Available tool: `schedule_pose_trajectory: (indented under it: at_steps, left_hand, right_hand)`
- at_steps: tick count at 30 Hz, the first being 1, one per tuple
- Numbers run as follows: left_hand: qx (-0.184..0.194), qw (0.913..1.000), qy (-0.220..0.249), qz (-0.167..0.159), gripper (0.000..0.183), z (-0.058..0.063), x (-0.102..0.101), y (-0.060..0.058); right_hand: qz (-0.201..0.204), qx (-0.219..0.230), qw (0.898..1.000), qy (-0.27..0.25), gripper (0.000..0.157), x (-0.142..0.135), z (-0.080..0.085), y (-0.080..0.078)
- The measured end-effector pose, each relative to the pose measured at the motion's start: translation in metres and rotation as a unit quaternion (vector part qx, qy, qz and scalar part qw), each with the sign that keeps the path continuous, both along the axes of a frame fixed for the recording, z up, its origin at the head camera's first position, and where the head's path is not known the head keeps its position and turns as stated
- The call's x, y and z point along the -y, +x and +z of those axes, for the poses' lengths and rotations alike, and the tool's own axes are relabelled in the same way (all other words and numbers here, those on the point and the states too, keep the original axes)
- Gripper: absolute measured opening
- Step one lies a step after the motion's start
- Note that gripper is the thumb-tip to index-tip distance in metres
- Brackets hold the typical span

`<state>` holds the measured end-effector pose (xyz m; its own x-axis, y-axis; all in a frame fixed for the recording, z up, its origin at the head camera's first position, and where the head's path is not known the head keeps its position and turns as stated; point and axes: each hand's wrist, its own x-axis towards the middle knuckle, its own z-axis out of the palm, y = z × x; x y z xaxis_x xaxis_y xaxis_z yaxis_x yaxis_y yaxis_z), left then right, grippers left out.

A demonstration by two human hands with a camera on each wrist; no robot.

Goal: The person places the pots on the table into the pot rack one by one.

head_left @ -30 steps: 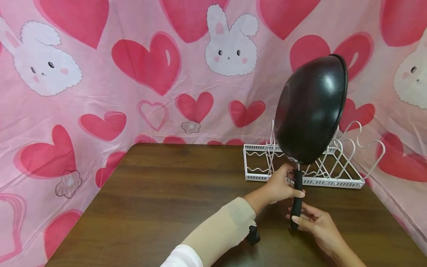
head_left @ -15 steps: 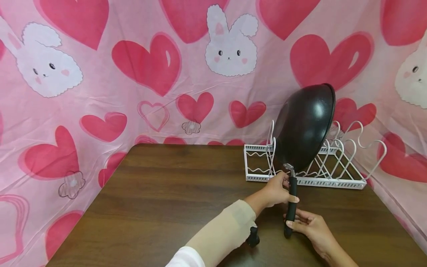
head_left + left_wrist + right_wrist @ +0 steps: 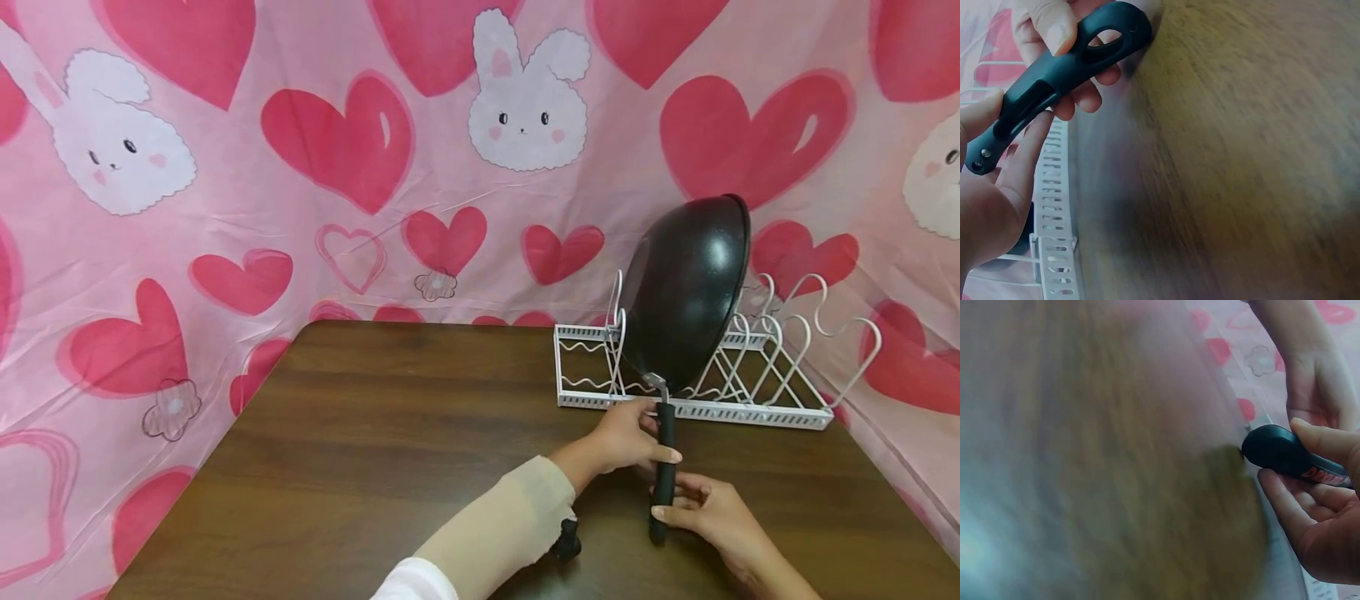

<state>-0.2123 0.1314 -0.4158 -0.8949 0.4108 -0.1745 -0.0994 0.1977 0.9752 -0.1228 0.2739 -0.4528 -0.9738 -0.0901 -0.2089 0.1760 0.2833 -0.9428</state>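
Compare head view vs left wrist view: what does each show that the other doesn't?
Head view only: the round black wok bowl standing on edge in the white wire rack, the pink heart-and-bunny cloth backdrop, and a beige sleeve on the left arm.

Left wrist view only: the hanging hole at the end of the black wok handle and two small screws near its other end.

Both: the left hand and right hand gripping that handle, over the dark brown wooden table, with the rack's slotted white base alongside.
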Motion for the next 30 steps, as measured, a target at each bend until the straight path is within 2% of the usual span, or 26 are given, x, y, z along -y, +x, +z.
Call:
schedule_pose_trajectory:
  at_steps: [7, 11, 20, 25, 28, 30]
  left_hand:
    - [-0.013, 0.9994, 0.027, -0.02, 0.06, -0.005, 0.008, 0.003]
    - [-0.015, 0.9988, 0.039, -0.027, 0.055, -0.009, 0.018, 0.001]
    - [-0.023, 0.996, 0.069, -0.053, 0.048, -0.012, 0.041, -0.007]
    - [-0.057, 0.9952, 0.058, -0.055, 0.042, -0.014, 0.06, -0.01]
    - [-0.08, 0.9944, 0.052, -0.045, 0.038, -0.017, 0.073, -0.011]
    - [-0.092, 0.9935, 0.054, -0.04, 0.037, -0.017, 0.084, -0.011]
  right_hand:
    - [0.034, -0.003, 0.999, 0.014, 0.067, -0.015, 0.004, -0.002]
    - [0.037, -0.008, 0.998, 0.043, 0.066, -0.025, 0.008, -0.002]
    - [0.06, -0.011, 0.997, 0.049, 0.067, -0.035, 0.01, -0.004]
    - [0.022, -0.021, 0.996, 0.083, 0.065, -0.034, 0.014, -0.003]
    - [-0.015, -0.059, 0.991, 0.123, 0.061, -0.033, 0.019, -0.002]
    - [-0.037, -0.097, 0.982, 0.156, 0.056, -0.034, 0.023, 0.0]
